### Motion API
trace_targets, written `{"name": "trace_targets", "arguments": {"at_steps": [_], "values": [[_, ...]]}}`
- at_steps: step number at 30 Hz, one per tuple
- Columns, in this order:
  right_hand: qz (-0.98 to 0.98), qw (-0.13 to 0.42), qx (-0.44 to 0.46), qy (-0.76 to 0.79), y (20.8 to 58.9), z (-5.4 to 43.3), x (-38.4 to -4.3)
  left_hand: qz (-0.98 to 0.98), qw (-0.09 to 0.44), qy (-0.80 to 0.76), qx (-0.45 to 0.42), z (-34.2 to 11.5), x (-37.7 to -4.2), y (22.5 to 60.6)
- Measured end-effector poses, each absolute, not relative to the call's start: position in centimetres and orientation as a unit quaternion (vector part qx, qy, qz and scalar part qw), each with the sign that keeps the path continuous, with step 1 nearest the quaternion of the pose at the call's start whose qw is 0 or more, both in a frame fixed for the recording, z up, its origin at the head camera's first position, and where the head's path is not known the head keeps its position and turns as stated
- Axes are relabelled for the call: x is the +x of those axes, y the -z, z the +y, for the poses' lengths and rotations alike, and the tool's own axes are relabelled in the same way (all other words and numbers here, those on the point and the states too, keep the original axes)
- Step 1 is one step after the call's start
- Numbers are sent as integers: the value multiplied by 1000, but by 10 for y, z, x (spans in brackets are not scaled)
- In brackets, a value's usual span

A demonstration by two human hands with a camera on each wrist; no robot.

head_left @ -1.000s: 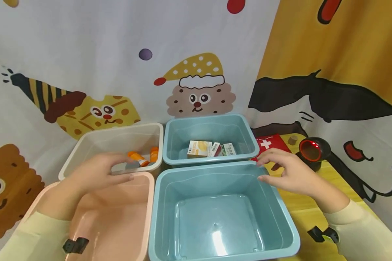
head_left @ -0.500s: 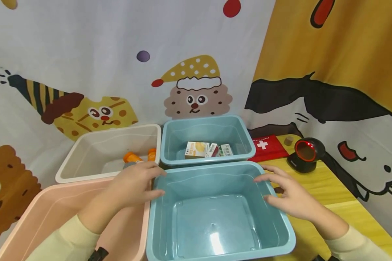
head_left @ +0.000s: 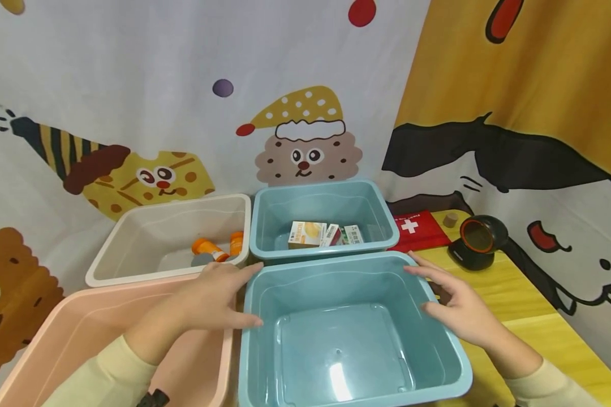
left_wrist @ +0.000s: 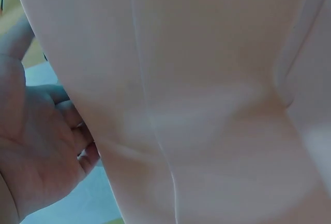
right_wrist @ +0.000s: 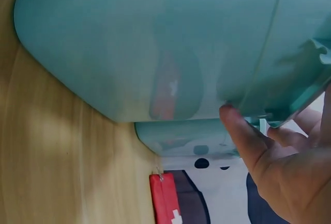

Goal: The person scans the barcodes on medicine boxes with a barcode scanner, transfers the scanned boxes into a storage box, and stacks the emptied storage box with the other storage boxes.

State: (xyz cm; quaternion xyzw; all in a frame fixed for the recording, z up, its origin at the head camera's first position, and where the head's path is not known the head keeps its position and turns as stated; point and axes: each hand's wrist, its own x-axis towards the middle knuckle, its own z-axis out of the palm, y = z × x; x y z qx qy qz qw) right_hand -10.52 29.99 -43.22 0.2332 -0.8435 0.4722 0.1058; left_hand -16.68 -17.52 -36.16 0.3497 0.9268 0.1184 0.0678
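Observation:
The front blue plastic bin (head_left: pixel 336 350) has my hands at its two sides. My left hand (head_left: pixel 209 297) is at its left rim, fingers extended, thumb and forefinger spread along that edge. In the left wrist view, that hand's fingers (left_wrist: pixel 75 125) lie beside the pink bin wall (left_wrist: pixel 207 105), partly hidden by it. My right hand (head_left: pixel 460 308) is at the blue bin's right rim, fingers loosely bent over the edge. The right wrist view shows one fingertip (right_wrist: pixel 230 113) at the bin's outer wall and the other fingers up by the rim.
Behind stand a beige bin (head_left: pixel 127 243) with orange bottles (head_left: pixel 209 249) and a smaller blue bin (head_left: pixel 326 198) with small boxes (head_left: pixel 308 233). The pink bin (head_left: pixel 81 316) is at left. A red first-aid pouch (head_left: pixel 417 230) and black scanner (head_left: pixel 476 240) sit on the wooden table (head_left: pixel 529 322).
My left hand came right from over the pink and beige bins to the front blue bin's rim. That bin has shifted slightly right, widening the gap beside the pink bin. The scanner's red light went off.

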Motion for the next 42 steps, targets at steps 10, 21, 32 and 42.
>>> {"name": "trace_targets", "arguments": {"at_steps": [10,21,32,42], "values": [[-833,127,226,-489,438,302,-105,888,94,-174,416,-189,-171,367],[-836,129,171,-506,434,305,-105,877,59,-191,438,-188,-172,372],[-709,-19,262,-654,457,319,-102,877,43,-177,445,-185,-176,377],[-578,-38,315,-752,462,311,-98,870,46,-214,441,-184,-178,375]]}}
